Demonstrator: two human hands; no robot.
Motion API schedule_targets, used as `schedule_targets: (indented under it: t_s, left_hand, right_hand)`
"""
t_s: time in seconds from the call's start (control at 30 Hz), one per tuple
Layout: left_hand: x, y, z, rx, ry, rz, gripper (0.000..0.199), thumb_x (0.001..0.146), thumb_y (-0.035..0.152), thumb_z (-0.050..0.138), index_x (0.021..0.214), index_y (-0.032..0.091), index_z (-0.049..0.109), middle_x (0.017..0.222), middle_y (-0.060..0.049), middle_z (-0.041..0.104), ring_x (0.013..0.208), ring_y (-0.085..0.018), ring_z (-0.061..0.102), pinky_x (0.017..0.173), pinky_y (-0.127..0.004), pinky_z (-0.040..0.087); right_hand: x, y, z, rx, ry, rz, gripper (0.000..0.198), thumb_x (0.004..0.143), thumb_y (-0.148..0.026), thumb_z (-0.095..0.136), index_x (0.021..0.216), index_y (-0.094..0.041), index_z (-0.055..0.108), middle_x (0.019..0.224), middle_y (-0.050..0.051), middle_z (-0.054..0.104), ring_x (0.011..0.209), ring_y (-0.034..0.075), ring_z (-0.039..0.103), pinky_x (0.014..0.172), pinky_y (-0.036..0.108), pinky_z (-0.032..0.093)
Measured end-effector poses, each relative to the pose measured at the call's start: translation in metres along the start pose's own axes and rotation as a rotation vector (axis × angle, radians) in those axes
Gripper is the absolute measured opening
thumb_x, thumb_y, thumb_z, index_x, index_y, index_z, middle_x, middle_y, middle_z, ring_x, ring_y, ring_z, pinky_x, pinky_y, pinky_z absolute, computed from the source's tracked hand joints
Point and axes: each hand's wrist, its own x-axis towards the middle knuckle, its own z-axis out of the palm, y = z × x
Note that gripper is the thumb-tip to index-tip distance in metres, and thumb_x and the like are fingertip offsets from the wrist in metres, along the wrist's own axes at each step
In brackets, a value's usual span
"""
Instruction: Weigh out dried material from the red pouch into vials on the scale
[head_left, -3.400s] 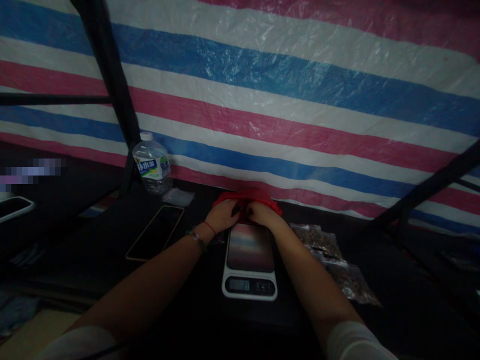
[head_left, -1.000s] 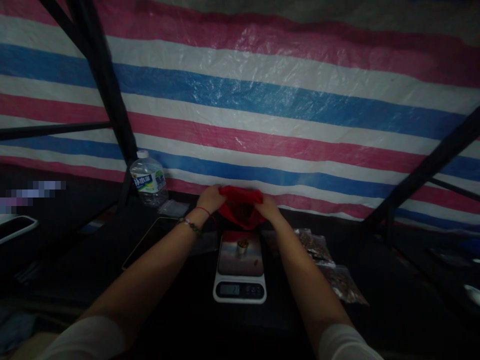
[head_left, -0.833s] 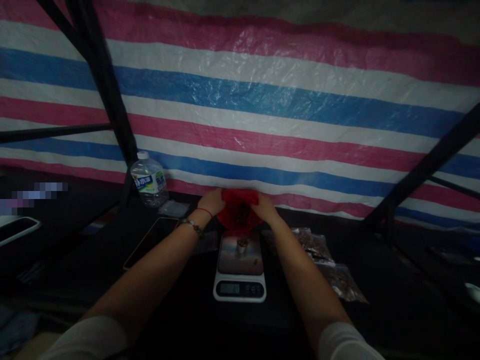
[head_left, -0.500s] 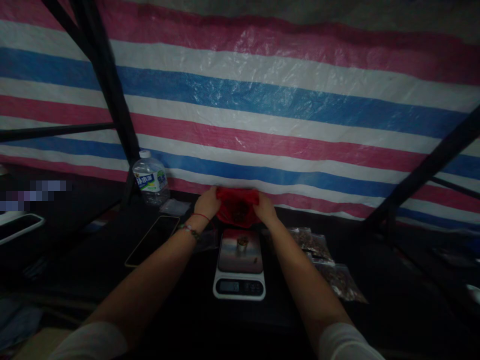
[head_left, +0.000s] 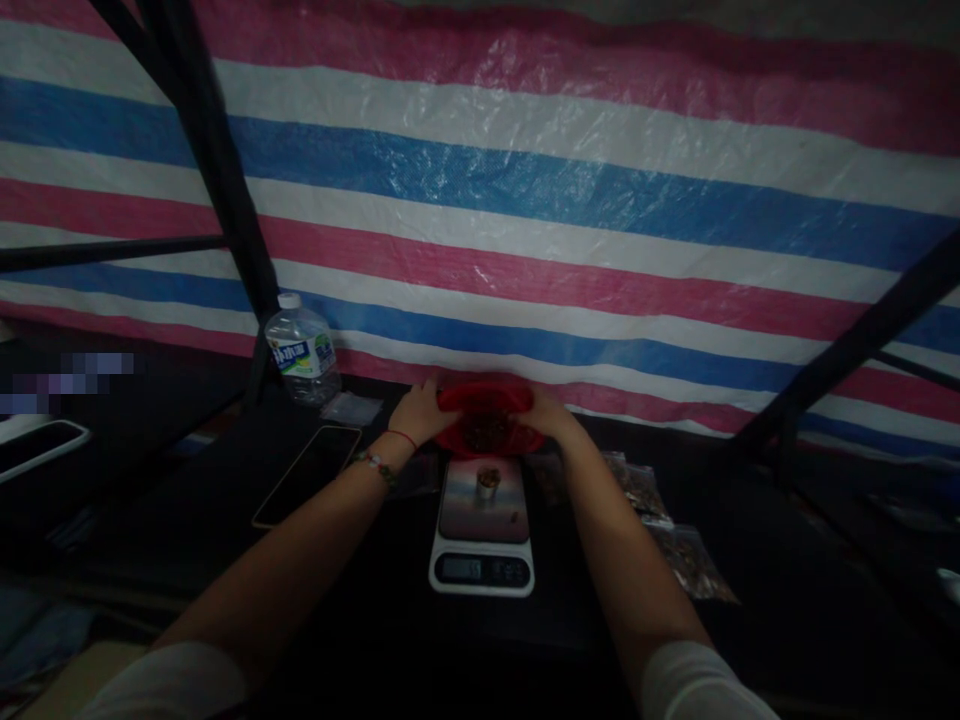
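Observation:
A red plastic bag with dark loose pieces inside stands with its mouth wide, just behind the digital kitchen scale. On its left side my left hand grips the rim, thumb inside. The opposite rim is held by my right hand, its thumb also reaching in. A small metal cup filled with brownish bits sits on the scale's plate, and one small dark piece lies near it. The scale's display is lit, but its digits are too dim to read surely.
Left of the scale lie a phone and a clear small bag, with a plastic bottle behind. Several filled clear packets lie to the right. A striped tarp and dark frame posts stand behind the table.
The red bag's mouth has been spread wider, and its contents show more. My right hand has moved slightly right, and both thumbs have come inside the rim.

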Motion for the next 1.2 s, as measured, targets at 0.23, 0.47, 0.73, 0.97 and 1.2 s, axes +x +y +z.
schedule_targets:
  t_s: [0.23, 0.47, 0.73, 0.97, 1.2]
  left_hand:
    - [-0.071, 0.065, -0.035, -0.065, -0.043, 0.71, 0.019, 0.087, 0.03, 0.05, 0.083, 0.02, 0.066, 0.089, -0.007, 0.066, 0.091, -0.022, 0.058, 0.087, -0.037, 0.043]
    - [-0.118, 0.094, 0.02, 0.179, -0.214, 0.823, 0.012, 0.079, 0.023, 0.061, 0.071, 0.017, 0.067, 0.077, -0.009, 0.065, 0.084, -0.023, 0.057, 0.075, -0.04, 0.042]
    - [-0.129, 0.096, 0.033, 0.273, -0.233, 0.761, 0.013, 0.081, 0.024, 0.061, 0.076, 0.014, 0.068, 0.077, -0.011, 0.066, 0.082, -0.026, 0.058, 0.08, -0.047, 0.04]
    - [-0.141, 0.092, 0.022, 0.265, -0.283, 0.73, 0.017, 0.087, 0.011, 0.05, 0.083, 0.014, 0.066, 0.083, -0.009, 0.067, 0.081, -0.023, 0.061, 0.072, -0.036, 0.047]
    - [-0.099, 0.064, -0.02, -0.143, -0.035, 0.576, 0.024, 0.09, 0.017, 0.052, 0.11, 0.018, 0.065, 0.104, -0.005, 0.071, 0.094, -0.017, 0.065, 0.088, -0.03, 0.05]
  right_hand:
    - [-0.028, -0.029, -0.058, -0.038, -0.032, 0.039, 0.029, 0.081, -0.034, 0.063, 0.105, -0.018, 0.064, 0.101, 0.009, 0.07, 0.086, 0.02, 0.064, 0.076, 0.03, 0.048]
    - [-0.044, -0.055, -0.065, -0.143, -0.117, -0.029, 0.017, 0.084, -0.026, 0.056, 0.094, -0.018, 0.067, 0.091, 0.007, 0.072, 0.079, 0.019, 0.063, 0.07, 0.027, 0.043]
    - [-0.048, -0.057, -0.074, -0.174, -0.127, -0.006, 0.019, 0.085, -0.027, 0.053, 0.095, -0.019, 0.067, 0.093, 0.007, 0.072, 0.08, 0.019, 0.062, 0.067, 0.027, 0.04]
    - [-0.052, -0.06, -0.076, -0.156, -0.113, -0.021, 0.021, 0.084, -0.031, 0.054, 0.095, -0.019, 0.068, 0.092, 0.008, 0.072, 0.079, 0.02, 0.062, 0.066, 0.029, 0.041]
    - [-0.053, -0.062, -0.077, -0.108, -0.131, -0.01, 0.02, 0.084, -0.03, 0.055, 0.095, -0.019, 0.068, 0.091, 0.008, 0.072, 0.079, 0.02, 0.063, 0.069, 0.029, 0.044]
